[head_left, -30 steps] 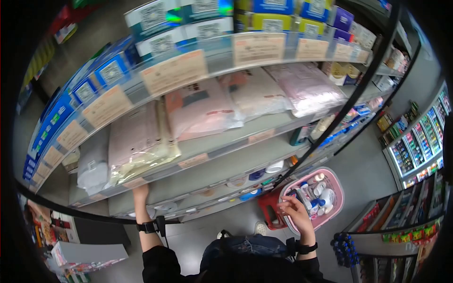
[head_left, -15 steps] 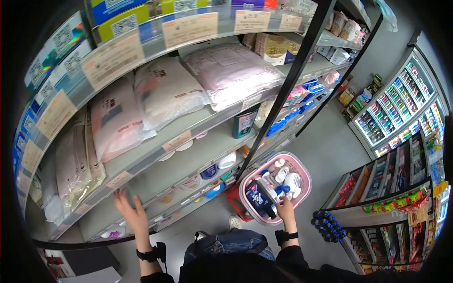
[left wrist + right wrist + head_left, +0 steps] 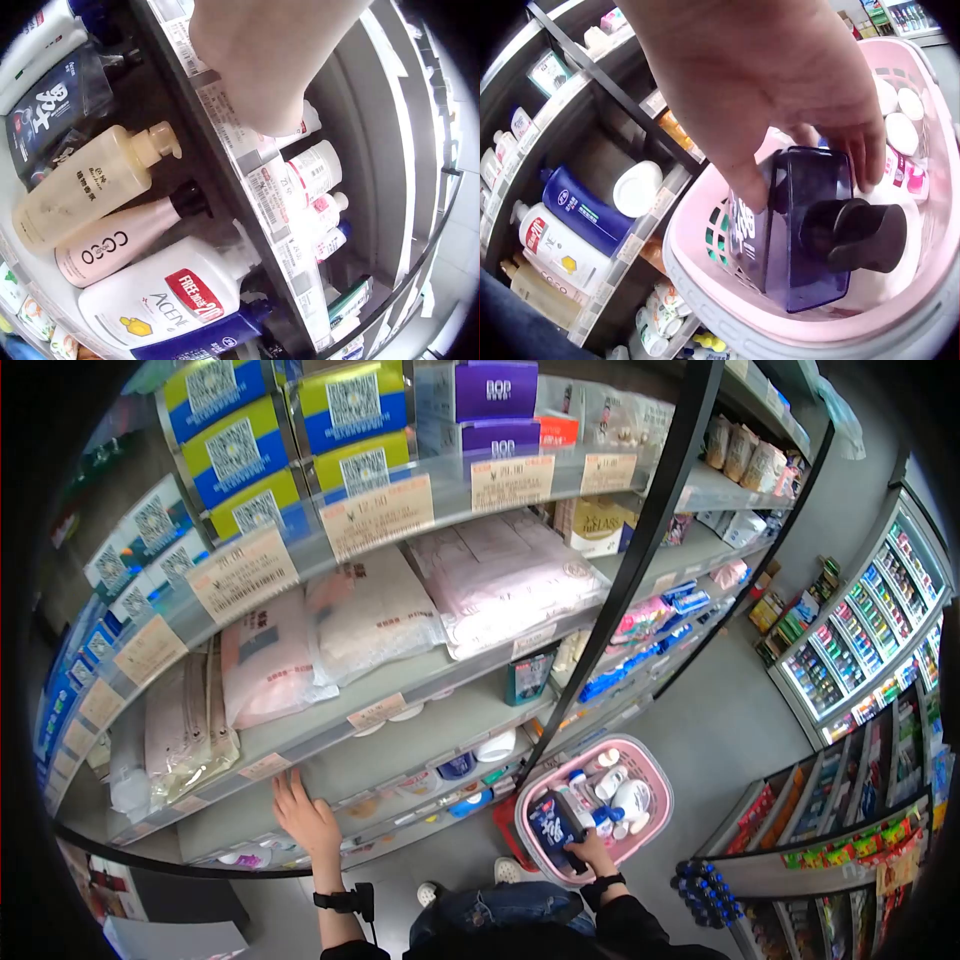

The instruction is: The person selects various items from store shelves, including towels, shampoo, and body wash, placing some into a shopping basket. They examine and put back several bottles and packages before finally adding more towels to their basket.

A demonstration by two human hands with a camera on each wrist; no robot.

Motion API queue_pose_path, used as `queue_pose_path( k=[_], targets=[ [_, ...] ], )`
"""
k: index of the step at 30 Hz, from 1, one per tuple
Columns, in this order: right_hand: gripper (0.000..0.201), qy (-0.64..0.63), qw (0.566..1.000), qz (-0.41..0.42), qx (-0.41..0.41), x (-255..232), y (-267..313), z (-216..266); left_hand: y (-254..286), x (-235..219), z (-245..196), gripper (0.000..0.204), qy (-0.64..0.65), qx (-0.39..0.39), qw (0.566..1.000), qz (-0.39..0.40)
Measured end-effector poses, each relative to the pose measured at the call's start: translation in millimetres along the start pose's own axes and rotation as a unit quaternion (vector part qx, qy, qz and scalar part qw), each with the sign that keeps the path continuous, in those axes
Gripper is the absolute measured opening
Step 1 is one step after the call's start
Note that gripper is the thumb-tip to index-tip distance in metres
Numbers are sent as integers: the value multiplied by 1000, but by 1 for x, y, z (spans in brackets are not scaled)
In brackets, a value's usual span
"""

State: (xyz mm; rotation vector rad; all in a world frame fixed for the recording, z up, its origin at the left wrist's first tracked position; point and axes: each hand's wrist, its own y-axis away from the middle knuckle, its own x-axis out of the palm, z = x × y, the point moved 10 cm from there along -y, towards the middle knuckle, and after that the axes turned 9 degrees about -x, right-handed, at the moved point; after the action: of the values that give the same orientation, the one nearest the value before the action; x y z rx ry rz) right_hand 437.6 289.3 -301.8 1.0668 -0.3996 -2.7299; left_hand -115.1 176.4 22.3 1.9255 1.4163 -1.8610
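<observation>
In the head view my right hand (image 3: pixel 592 854) reaches down into a pink basket (image 3: pixel 655 755). It grips a dark blue pump bottle (image 3: pixel 550 830) with white lettering. The right wrist view shows the thumb on one side of this bottle (image 3: pixel 810 225) and fingers on the other, its black pump (image 3: pixel 862 236) facing the camera. White bottles (image 3: pixel 630 800) lie beside it in the basket. My left hand (image 3: pixel 308 820) is at the front edge of a lower shelf (image 3: pixel 400 785), fingers spread and holding nothing. In the left wrist view only part of that hand (image 3: pixel 255 82) shows, its fingers hidden.
Above the left hand, a shelf holds bagged pink and white packs (image 3: pixel 375 610). A black shelf post (image 3: pixel 630 560) stands left of the basket. Pump bottles (image 3: pixel 165 292) line a shelf below. A snack rack (image 3: pixel 800 830) and drinks fridge (image 3: pixel 870 620) are at right.
My right hand, loosely open over the basket one second ago, has gone down and taken hold of the dark bottle. My left hand has come out from under the shelf edge; the view has turned right.
</observation>
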Motion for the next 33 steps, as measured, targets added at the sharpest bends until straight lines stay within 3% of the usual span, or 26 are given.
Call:
queue_pose_path(
  k=[3, 5, 7, 10, 14, 15, 17, 18, 19, 20, 22, 24, 26, 28, 31, 33],
  targets=[
    [75, -110, 993, 22, 24, 5, -4, -11, 2, -3, -2, 59, 5, -14, 1000, 2],
    [76, -223, 966, 75, 106, 10, 2, -15, 2, -4, 0, 59, 7, -20, 1000, -6],
    [78, -269, 949, 95, 135, 4, 11, 2, 3, 0, 2, 61, 17, -22, 1000, 8],
    [86, -246, 946, 111, 180, 13, 4, -17, 2, -6, -3, 60, 19, -26, 999, -1],
    [80, -250, 962, 49, 98, 3, -9, -13, 4, -7, -2, 60, 50, -44, 998, 22],
    [78, -140, 989, 36, 40, -15, -11, 7, 7, -8, -4, 60, 50, -40, 998, 19],
    [74, 86, 994, 5, -68, -40, -7, 44, 19, -23, -4, 54, 181, -72, 980, -45],
    [64, 101, 986, -52, -123, -53, -2, 59, 25, -27, -16, 54, 183, -65, 980, -43],
    [64, 99, 986, -57, -119, -61, -1, 61, 36, -36, -37, 47, 174, -22, 983, -56],
    [61, 173, 963, -33, -202, -68, 4, 88, 49, -45, -59, 40, 164, 19, 984, -69],
    [51, 254, 914, -12, -316, -89, 24, 136, 71, -42, -113, 30, 216, 128, 968, 13],
    [48, 256, 907, 14, -334, -106, 33, 155, 97, -27, -159, 29, 311, 177, 924, 137],
    [39, 233, 896, 37, -375, -124, 48, 191, 131, -7, -203, 40, 362, 216, 855, 301],
    [38, 220, 887, 56, -402, -133, 60, 220, 162, -7, -240, 59, 350, 264, 814, 380],
    [35, 194, 872, 81, -442, -144, 89, 280, 202, -1, -265, 74, 326, 317, 777, 434],
    [34, 126, 840, 99, -518, -143, 110, 315, 208, -3, -266, 76, 308, 327, 784, 429]
  ],
)
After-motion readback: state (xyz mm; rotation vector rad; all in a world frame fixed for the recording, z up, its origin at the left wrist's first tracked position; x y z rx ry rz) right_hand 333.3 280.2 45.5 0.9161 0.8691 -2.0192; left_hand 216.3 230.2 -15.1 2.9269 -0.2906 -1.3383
